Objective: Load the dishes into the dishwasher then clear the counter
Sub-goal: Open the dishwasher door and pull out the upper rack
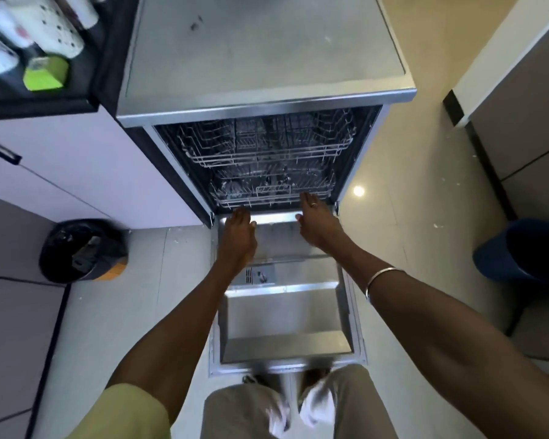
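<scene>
Both hands reach forward over the lowered dishwasher door (286, 315). Left hand (239, 236) is stretched palm-down with its fingers straight and close together, their tips at the front edge of the lower rack (267, 194). Right hand (317, 221) is likewise extended with straight fingers, tips touching the front wire of that same rack; a ring sits on one finger and a thin metal bangle (381, 278) circles the forearm. Neither hand curls round anything.

No readable writing or brand shows anywhere; the bottles at the upper left are too blurred to read.

Inside the open dishwasher (267, 160), two racks of pale coated wire form grids with upright tines, the upper rack (267, 147) above the lower, against a dark tub. I can't tell whether any dishes lie in them. The door's inner face is brushed steel, pressed into shallow rectangular recesses, with a small detergent compartment (260, 276) near the middle. The machine's flat top (260, 49) is dull grey metal with a few smudges.

On the dark bench (86, 90) to the left stand white bottles (29, 26) and a lime-green box (45, 73). A round bin (83, 250) lined with a glossy black bag sits on the pale tiled floor, and a dark blue bucket (520, 251) stands to the right.
</scene>
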`<control>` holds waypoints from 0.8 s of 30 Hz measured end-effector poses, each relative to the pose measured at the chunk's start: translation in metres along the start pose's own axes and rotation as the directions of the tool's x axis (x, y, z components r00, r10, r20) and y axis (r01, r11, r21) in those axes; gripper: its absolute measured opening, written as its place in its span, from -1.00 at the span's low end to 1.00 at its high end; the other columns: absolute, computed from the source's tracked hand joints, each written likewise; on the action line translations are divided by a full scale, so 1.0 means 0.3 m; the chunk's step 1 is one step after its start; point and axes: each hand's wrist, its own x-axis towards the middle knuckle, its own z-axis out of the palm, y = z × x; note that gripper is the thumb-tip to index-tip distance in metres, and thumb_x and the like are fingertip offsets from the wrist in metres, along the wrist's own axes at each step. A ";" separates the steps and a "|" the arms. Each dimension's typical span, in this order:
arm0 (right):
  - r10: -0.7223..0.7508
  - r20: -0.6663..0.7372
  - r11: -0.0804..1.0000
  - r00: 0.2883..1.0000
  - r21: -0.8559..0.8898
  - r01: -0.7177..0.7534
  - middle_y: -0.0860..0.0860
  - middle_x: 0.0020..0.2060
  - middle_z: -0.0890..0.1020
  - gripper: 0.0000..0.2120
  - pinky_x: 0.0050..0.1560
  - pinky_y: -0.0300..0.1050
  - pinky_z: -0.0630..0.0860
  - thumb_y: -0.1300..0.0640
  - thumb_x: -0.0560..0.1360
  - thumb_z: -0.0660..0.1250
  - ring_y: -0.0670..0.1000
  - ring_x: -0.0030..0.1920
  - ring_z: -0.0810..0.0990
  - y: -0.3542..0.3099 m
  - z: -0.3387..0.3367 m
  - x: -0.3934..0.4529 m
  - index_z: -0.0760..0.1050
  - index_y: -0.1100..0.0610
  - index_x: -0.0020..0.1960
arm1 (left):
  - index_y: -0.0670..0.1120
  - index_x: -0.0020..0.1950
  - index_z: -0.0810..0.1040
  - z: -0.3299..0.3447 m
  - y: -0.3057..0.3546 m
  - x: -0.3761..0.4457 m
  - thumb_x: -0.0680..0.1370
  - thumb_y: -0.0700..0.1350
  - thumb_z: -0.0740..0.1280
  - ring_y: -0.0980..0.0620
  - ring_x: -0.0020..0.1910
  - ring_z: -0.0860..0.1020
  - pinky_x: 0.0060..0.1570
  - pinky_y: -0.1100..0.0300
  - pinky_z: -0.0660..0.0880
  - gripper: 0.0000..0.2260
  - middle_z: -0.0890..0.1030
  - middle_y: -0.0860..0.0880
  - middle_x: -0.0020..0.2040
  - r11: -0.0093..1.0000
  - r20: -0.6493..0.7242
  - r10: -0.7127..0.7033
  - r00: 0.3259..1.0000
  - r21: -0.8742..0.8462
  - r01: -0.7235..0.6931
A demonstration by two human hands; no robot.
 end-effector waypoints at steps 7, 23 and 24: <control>-0.104 -0.152 0.992 0.983 -0.087 0.092 0.12 0.59 -0.06 -0.17 0.56 0.04 0.03 0.42 0.45 0.18 0.15 0.58 -0.09 0.064 0.023 0.354 -0.16 0.22 0.59 | -0.24 0.57 0.12 0.059 -0.161 0.346 0.60 -0.32 0.16 -0.21 0.53 0.17 0.47 -0.13 0.24 -0.47 0.21 -0.24 0.54 0.985 -0.182 0.144 0.973 0.125 -0.123; -0.227 -0.571 0.960 0.789 -0.266 0.084 0.21 0.25 0.55 -0.34 0.43 0.07 0.21 0.44 0.36 0.22 0.23 0.29 0.45 0.153 0.168 0.652 0.34 0.21 0.46 | -0.07 0.23 0.56 0.132 -0.265 0.678 0.43 -0.41 0.24 -0.18 0.19 0.51 0.28 -0.04 0.39 -0.56 0.62 -0.11 0.16 0.937 -0.478 0.255 0.841 0.337 -0.093; -0.230 -0.583 0.962 0.779 -0.257 0.091 0.19 0.22 0.58 -0.36 0.40 0.06 0.24 0.46 0.37 0.18 0.21 0.26 0.48 0.155 0.161 0.649 0.38 0.18 0.43 | -0.06 0.20 0.56 0.129 -0.258 0.674 0.43 -0.42 0.23 -0.20 0.19 0.51 0.23 -0.05 0.42 -0.57 0.63 -0.12 0.14 0.944 -0.475 0.236 0.848 0.319 -0.084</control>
